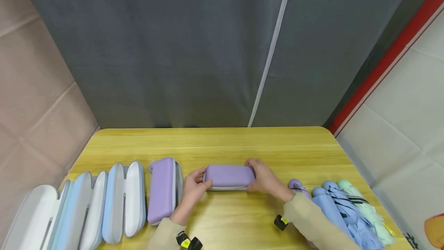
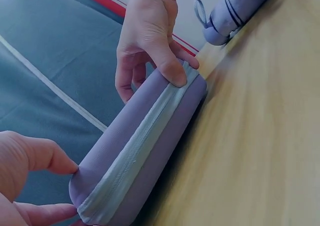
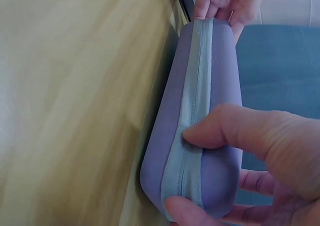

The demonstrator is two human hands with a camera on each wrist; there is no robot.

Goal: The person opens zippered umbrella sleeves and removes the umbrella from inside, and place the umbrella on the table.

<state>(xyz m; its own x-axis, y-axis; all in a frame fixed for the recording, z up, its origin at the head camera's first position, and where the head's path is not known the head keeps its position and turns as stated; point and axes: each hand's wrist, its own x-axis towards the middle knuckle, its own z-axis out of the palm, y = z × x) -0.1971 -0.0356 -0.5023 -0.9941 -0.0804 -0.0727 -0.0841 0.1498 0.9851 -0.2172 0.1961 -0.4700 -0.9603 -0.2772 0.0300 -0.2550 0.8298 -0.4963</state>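
Observation:
A small purple case [image 1: 229, 176] with a pale grey zip band lies crosswise between my two hands, close over the wooden table. In the right wrist view the zip [image 3: 196, 85] runs along the case's side, its two edges together. My left hand [image 1: 195, 185] pinches the left end between thumb and fingers. At the other end my right hand [image 1: 265, 178] grips the corner, its thumb pressing the zip band and its other fingers behind the case. Just left of my left hand is a second purple case [image 1: 162, 190], larger in view, with a grey edge along its right side.
Farther left, several white and light blue cases [image 1: 114, 203] stand in a row. On the right lie folded umbrellas: a purple one [image 1: 296, 184], blue ones [image 1: 341, 203] and a pale green one [image 1: 360, 200]. A grey curtain [image 1: 173, 49] hangs behind the table [image 1: 215, 142].

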